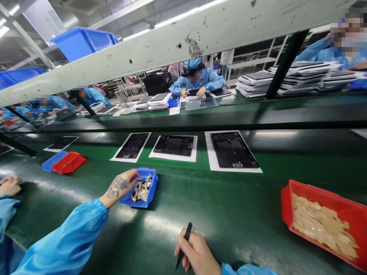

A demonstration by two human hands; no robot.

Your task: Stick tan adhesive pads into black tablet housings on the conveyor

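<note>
My left hand (122,184), its wrist tattooed, is closed at the left side of a small blue bin (153,191). The fingers bend over the rim near the far corner, and their tips are partly hidden. Small pale and dark pieces (142,190) lie loose in that bin. Low in the middle of the view, my right hand (197,250) grips black tweezers (184,244) like a pen, point downward. The tip is over the green bench and touches no piece that I can see.
A red bin (315,187) of tan pieces stands at the right. Dark tablet-like panels (233,149) lie on white sheets along the raised strip. Blue and red bins (69,162) sit at the left, near another person's hand (10,186). A pale beam (160,42) crosses overhead. A co-worker (197,78) sits opposite.
</note>
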